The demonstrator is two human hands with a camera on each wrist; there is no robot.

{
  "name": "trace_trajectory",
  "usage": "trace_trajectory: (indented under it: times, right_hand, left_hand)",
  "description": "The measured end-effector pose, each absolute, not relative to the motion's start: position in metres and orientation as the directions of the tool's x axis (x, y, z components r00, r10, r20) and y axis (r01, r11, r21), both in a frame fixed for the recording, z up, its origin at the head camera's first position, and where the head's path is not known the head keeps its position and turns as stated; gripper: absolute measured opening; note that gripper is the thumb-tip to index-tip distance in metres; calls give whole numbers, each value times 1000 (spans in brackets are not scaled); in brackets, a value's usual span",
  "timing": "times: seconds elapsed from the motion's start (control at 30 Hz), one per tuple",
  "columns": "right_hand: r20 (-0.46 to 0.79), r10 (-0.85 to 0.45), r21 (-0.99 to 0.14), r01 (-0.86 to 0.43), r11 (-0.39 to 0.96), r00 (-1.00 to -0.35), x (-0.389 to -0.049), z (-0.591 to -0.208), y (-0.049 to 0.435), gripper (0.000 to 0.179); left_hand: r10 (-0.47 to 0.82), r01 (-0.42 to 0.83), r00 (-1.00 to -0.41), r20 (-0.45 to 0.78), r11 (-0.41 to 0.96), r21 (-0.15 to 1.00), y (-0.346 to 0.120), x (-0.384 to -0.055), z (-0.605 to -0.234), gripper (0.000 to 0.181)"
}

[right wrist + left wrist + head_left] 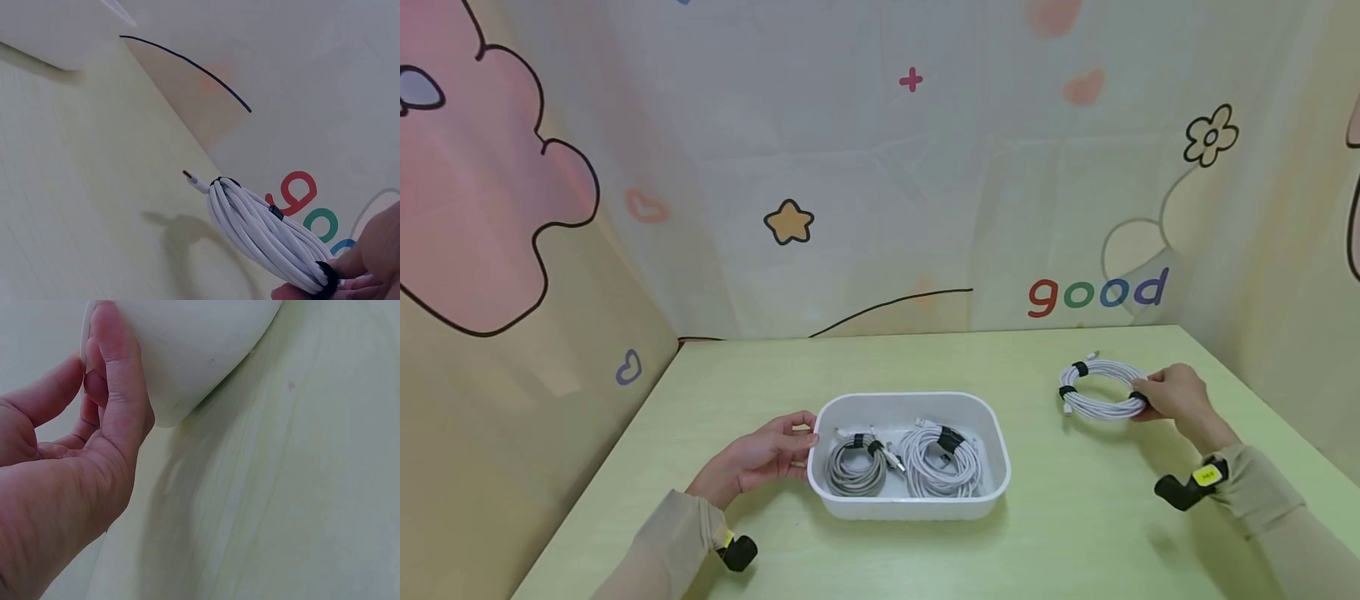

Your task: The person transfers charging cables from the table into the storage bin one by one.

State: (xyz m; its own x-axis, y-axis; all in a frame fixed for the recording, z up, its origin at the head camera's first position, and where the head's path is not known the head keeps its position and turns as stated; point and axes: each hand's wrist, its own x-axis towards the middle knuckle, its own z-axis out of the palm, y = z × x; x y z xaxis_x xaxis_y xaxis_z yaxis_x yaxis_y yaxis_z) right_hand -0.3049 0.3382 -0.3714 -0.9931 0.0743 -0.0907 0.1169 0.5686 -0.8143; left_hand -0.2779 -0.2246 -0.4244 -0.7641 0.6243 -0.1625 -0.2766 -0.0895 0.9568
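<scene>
A white plastic box (910,508) stands on the table. My left hand (772,450) grips its left rim with bent fingers and thumb. In the left wrist view, fingers (122,381) lie against the box's outer wall (194,350). Inside the box are a greyish coiled cable (856,477) at left and a white coiled cable (942,467) at right, both with black straps. Off to the right, my right hand (1176,400) pinches another white coiled cable (1105,408) by a black strap (326,280). This coil hangs above the table, its shadow apart from it.
The pale yellow-green table (1045,533) reaches back to a printed cloth backdrop (865,167). Cloth walls also stand at left and right. The box is near the table's middle.
</scene>
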Motion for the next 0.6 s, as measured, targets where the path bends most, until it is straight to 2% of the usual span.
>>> trace_trajectory:
  times: [0.6]
  right_hand:
    - [-139, 18, -826, 127, 549, -990, -307, -339, 294, 43]
  left_hand:
    - [636, -272, -757, -151, -96, 958, -224, -277, -423, 10]
